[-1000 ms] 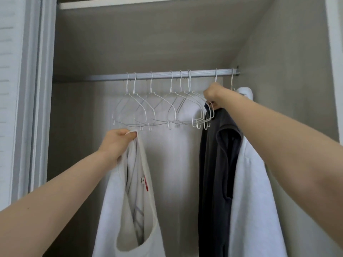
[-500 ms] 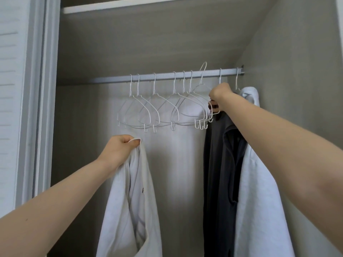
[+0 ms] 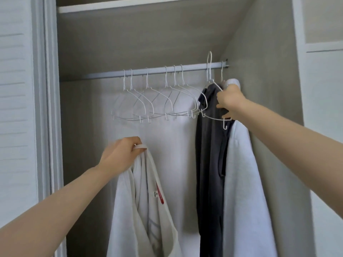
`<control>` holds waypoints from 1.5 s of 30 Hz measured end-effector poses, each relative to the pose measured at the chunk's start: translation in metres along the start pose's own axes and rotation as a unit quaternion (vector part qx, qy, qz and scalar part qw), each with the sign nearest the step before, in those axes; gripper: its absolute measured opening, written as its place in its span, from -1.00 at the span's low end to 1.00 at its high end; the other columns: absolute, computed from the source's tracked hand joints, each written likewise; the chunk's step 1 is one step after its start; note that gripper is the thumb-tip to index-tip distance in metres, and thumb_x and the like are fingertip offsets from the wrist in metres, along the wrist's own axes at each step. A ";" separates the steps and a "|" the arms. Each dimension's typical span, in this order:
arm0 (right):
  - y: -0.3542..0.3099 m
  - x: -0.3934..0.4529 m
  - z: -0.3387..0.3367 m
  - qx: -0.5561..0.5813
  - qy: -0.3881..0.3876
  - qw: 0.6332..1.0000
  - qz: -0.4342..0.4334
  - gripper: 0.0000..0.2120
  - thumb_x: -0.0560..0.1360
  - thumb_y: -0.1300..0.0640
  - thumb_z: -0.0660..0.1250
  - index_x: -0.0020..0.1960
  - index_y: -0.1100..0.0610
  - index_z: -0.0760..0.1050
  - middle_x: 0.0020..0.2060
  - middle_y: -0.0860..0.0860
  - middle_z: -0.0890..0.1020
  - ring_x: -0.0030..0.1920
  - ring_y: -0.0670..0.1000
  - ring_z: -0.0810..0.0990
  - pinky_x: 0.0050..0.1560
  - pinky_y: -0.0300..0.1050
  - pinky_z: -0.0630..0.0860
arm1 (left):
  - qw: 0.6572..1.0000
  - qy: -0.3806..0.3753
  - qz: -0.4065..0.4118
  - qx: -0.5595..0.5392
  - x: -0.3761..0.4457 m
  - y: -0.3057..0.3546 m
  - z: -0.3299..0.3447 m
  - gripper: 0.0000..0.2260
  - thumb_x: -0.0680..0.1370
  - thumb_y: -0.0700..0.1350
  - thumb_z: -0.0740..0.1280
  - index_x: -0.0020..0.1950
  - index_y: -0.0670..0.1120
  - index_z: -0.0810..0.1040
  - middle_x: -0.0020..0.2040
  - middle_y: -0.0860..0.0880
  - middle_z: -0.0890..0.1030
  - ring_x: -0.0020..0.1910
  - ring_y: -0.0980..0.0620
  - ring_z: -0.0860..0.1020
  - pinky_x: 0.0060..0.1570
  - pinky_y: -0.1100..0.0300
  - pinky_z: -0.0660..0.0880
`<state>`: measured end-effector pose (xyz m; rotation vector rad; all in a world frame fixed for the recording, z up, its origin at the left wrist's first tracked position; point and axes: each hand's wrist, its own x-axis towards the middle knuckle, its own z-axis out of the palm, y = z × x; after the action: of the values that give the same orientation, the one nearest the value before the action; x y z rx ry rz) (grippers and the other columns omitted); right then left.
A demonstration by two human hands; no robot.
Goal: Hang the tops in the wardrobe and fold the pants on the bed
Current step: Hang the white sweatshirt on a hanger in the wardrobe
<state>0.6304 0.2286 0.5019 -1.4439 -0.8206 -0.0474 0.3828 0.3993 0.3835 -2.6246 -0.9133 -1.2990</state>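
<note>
My left hand [image 3: 120,154] grips a white top [image 3: 143,210] by its collar, and the top hangs down in front of the wardrobe's back wall. My right hand [image 3: 230,102] holds a white wire hanger [image 3: 210,78] by its shoulder. That hanger's hook sticks up in front of the metal rail [image 3: 157,71], lifted off it. Several empty white hangers [image 3: 148,104] hang in a row on the rail. At the right end of the rail, a dark grey top [image 3: 209,164] hangs beside a white top [image 3: 246,191].
The wardrobe's right side wall [image 3: 269,89] stands close behind my right hand. A shelf [image 3: 130,6] spans the top. A louvred white door [image 3: 16,108] and its frame border the opening on the left.
My right hand has lifted one white hanger off the rail and drawn it right, in front of the dark top. My left hand still holds the white top at about the same place.
</note>
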 end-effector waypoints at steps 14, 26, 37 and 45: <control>0.059 -0.167 -0.051 -0.029 -0.190 0.972 0.133 -0.83 0.64 -0.05 0.06 0.10 -0.05 0.39 -0.10 -0.10 0.72 0.03 0.06 0.64 0.01 0.19 0.46 | 0.978 0.014 0.002 0.209 -0.063 -0.016 0.030 -0.86 0.67 -0.05 0.13 0.09 -0.09 0.40 -0.18 -0.12 0.61 -0.18 -0.20 0.61 -0.24 0.08 0.47; 0.065 -0.210 -0.098 0.123 -0.393 0.891 0.189 -0.78 0.57 -0.08 0.22 0.05 0.00 0.56 -0.42 0.04 0.43 -0.48 0.00 0.28 -0.34 -0.11 0.28 | 0.833 -0.052 -0.393 -0.386 -0.085 -0.037 0.049 -0.91 0.54 -0.23 0.40 -0.15 -0.21 0.58 -0.23 -0.18 0.57 -0.35 -0.09 0.57 -0.31 0.15 0.56; 0.101 -0.225 -0.047 0.130 -0.385 0.890 0.205 -0.75 0.64 -0.03 0.11 0.04 0.05 0.52 -0.50 0.02 0.27 -0.50 -0.02 0.19 -0.39 -0.16 0.26 | 0.899 -0.117 -0.267 -0.328 -0.089 -0.022 0.042 -0.83 0.54 -0.18 0.39 0.02 -0.27 0.66 -0.07 -0.23 0.65 -0.07 -0.12 0.59 0.05 0.01 0.52; 0.147 -0.254 0.012 0.236 -0.384 0.869 0.204 -0.74 0.65 -0.04 0.09 -0.02 0.09 0.45 -0.51 0.05 0.23 -0.48 0.00 0.15 -0.37 -0.13 0.26 | 0.889 -0.084 -0.191 -0.406 -0.081 0.007 0.019 -0.74 0.59 -0.13 0.31 0.08 -0.33 0.60 -0.13 -0.18 0.52 -0.14 -0.05 0.45 -0.06 0.09 0.36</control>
<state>0.5113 0.1529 0.2443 -1.1145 -1.0424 1.0458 0.3616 0.3609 0.3122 -3.3339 -1.1462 -1.9102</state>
